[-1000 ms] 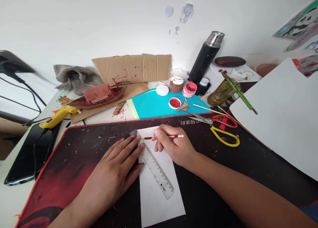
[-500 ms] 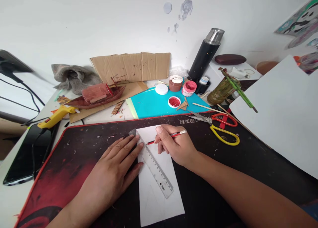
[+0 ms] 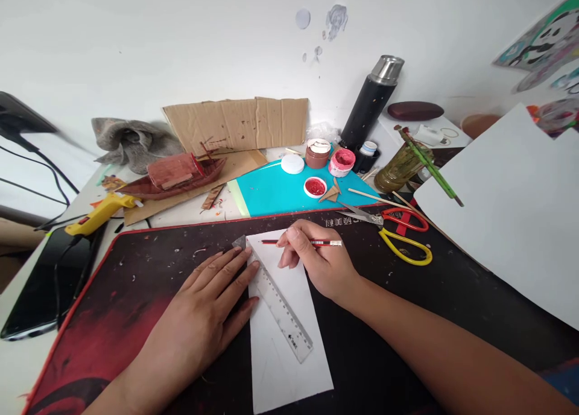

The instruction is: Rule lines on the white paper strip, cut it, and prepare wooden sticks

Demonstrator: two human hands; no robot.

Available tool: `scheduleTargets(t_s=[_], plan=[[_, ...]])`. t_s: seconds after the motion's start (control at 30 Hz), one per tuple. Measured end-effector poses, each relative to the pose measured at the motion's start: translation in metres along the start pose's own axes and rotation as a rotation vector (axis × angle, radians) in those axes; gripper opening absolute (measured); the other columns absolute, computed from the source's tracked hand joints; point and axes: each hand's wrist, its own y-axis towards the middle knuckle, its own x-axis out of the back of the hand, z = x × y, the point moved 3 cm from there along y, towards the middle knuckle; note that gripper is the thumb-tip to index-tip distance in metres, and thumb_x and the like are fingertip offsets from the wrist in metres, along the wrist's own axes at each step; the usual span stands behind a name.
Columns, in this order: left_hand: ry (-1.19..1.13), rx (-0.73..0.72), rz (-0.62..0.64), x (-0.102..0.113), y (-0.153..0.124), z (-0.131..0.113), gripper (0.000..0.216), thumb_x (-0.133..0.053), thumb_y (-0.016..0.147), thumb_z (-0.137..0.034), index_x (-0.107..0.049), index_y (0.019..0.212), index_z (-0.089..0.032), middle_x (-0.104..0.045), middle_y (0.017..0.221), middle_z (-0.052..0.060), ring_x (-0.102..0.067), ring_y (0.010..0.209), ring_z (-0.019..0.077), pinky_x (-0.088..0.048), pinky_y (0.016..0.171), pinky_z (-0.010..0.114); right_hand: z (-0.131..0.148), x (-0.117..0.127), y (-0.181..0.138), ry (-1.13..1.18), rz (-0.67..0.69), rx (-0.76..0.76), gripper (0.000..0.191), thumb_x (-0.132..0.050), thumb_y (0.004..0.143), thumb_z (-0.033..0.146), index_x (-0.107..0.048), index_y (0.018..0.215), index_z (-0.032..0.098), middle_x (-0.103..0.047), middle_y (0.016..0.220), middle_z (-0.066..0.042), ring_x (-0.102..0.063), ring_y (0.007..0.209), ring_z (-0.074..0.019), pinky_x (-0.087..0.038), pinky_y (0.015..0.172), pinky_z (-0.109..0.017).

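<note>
A white strip of paper (image 3: 289,376) lies on the dark mat in front of me. Slanting across it is a clear plastic ruler (image 3: 286,324). My left hand (image 3: 205,303) rests flat, its fingertips pressing on the ruler's upper end and the paper's left edge. Above the paper's upper part, my right hand (image 3: 319,258) grips a red and black pencil (image 3: 325,243). The pencil lies nearly level in the view, its tip pointing left near the ruler's upper end. Whether the tip touches the paper I cannot tell.
Scissors (image 3: 404,246) with red and yellow handles lie right of my right hand. Behind the mat stand paint jars (image 3: 341,161), a black flask (image 3: 371,101) and a model boat (image 3: 174,177). A yellow glue gun (image 3: 93,219) sits at left; a large white sheet (image 3: 506,210) at right.
The pencil has swung from a downward slant to nearly level, and its tip has lifted away from the ruler's edge. My left hand and the ruler stay in place.
</note>
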Motion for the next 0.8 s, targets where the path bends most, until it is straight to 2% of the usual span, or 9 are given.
scheduleTargets(t_s=[0.2,0.3,0.47,0.57,0.67,0.8], plan=[[0.046,0.005,-0.009,0.002,-0.002,-0.002,0.040,-0.059,0.108,-0.037,-0.067,0.142,-0.018,-0.074,0.140,0.014,-0.069,0.126,0.0356,-0.059,0.101,0.052,-0.007,-0.001,0.003,0.071,0.032,-0.123,0.049,-0.061,0.103,0.068,-0.073,0.101,0.020,-0.081,0.096,-0.008,-0.079,0.084,-0.0197,-0.061,0.068,-0.028],[0.055,0.017,-0.022,0.003,-0.003,-0.003,0.039,-0.059,0.108,-0.035,-0.068,0.143,-0.022,-0.076,0.131,0.012,-0.069,0.121,0.0343,-0.060,0.098,0.050,-0.009,-0.001,0.003,0.086,0.052,-0.141,0.049,-0.061,0.102,0.068,-0.074,0.106,0.021,-0.082,0.108,-0.010,-0.082,0.089,-0.0210,-0.062,0.069,-0.028],[0.021,-0.072,-0.036,0.006,-0.001,-0.007,0.036,-0.062,0.107,-0.036,-0.071,0.140,-0.025,-0.074,0.141,0.010,-0.065,0.133,0.0336,-0.055,0.107,0.050,-0.009,0.001,0.003,0.087,0.062,-0.121,0.050,-0.059,0.104,0.068,-0.074,0.111,0.021,-0.082,0.111,-0.011,-0.083,0.092,-0.0223,-0.062,0.071,-0.029],[-0.008,-0.141,-0.022,0.008,0.001,-0.013,0.036,-0.062,0.107,-0.035,-0.070,0.140,-0.023,-0.074,0.143,0.009,-0.068,0.131,0.0300,-0.052,0.112,0.048,-0.010,0.003,0.004,0.069,0.040,-0.103,0.048,-0.059,0.105,0.066,-0.073,0.111,0.020,-0.082,0.109,-0.011,-0.083,0.092,-0.0220,-0.063,0.072,-0.029],[-0.018,-0.141,-0.014,0.007,-0.001,-0.018,0.038,-0.063,0.106,-0.037,-0.070,0.141,-0.023,-0.075,0.142,0.010,-0.070,0.129,0.0302,-0.052,0.112,0.048,-0.011,0.004,0.005,0.058,0.042,-0.103,0.049,-0.059,0.105,0.066,-0.074,0.111,0.020,-0.081,0.117,-0.012,-0.083,0.093,-0.0213,-0.063,0.072,-0.029],[-0.003,-0.110,-0.018,0.000,-0.004,-0.026,0.047,-0.062,0.106,-0.048,-0.069,0.143,-0.022,-0.073,0.143,0.014,-0.069,0.129,0.0340,-0.056,0.107,0.051,-0.013,0.004,0.006,0.060,0.071,-0.103,0.049,-0.059,0.104,0.066,-0.074,0.114,0.020,-0.080,0.123,-0.013,-0.083,0.097,-0.0222,-0.063,0.074,-0.029]])
